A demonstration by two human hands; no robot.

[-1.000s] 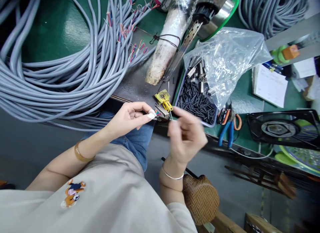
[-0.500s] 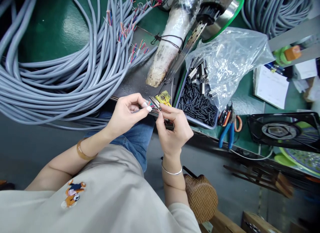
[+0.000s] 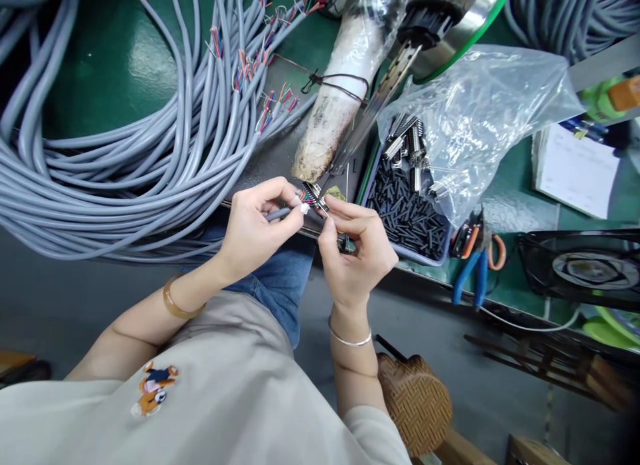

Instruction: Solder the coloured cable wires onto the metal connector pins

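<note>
We saw a small metal connector (image 3: 313, 193) with coloured wires just above the centre of the frame, held in the air at the near edge of the green tabletop (image 3: 115, 58). The right hand (image 3: 356, 252) came up from below it and had the thumb and forefinger pinched tight on the connector, with the other fingers curled in. The left hand (image 3: 253, 226), just to the left, was closed on the end of a grey cable (image 3: 277, 214) which led into the connector; its fingertips almost touched those of the right hand.

A wide bundle of grey cables (image 3: 100, 178) filled the left part of the frame. To the right of the hands lay a heap of short black tubes (image 3: 407, 215), partly under a clear plastic bag (image 3: 480, 112). Blue-handled pliers (image 3: 473, 275) lay further right, near the tabletop edge.
</note>
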